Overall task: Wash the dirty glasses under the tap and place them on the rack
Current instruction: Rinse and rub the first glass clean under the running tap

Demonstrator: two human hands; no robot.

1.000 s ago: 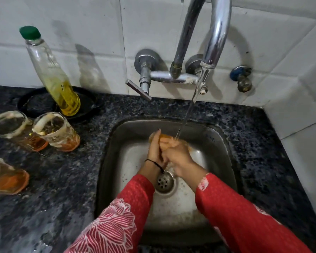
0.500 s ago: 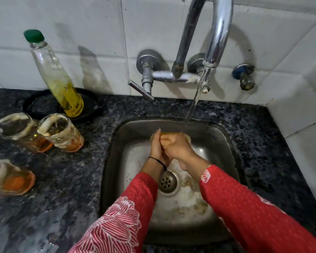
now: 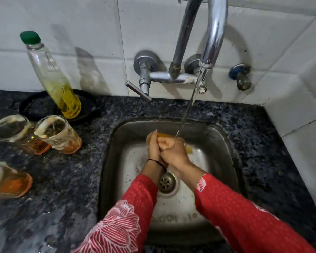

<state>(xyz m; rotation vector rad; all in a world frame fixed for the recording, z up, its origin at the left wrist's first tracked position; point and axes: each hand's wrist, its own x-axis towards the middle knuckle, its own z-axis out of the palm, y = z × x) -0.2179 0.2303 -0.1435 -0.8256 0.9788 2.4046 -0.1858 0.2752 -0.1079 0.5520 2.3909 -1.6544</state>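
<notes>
- Step in hand: rinse of one orange-tinted glass (image 3: 188,149) – it sits mid-frame over the sink (image 3: 128,136), right where the water stream (image 3: 188,110) from the tap (image 3: 214,33) lands.
- Right hand (image 3: 173,152): fingers curled over the glass, gripping it. Whether they reach inside the glass cannot be told.
- Left hand (image 3: 154,147): fingers fairly straight and together, pressed flat against the glass's left side. The thumb is hidden.
- Most of the glass is covered by the hands, so how clean it is can't be judged.
- Queue: three dirty glasses at left of frame on the granite counter (image 3: 66,179) – two touching side by side (image 3: 16,133) (image 3: 60,134), one at the left edge (image 3: 6,179). All show residue and orange liquid; judged unwashed.
- Soap bottle (image 3: 55,75) with a green cap stands upper left.
- Rack: not in view, and no clean glass is visible anywhere.
- Estimate: early – one glass mid-wash, three waiting, racking all to come.
</notes>
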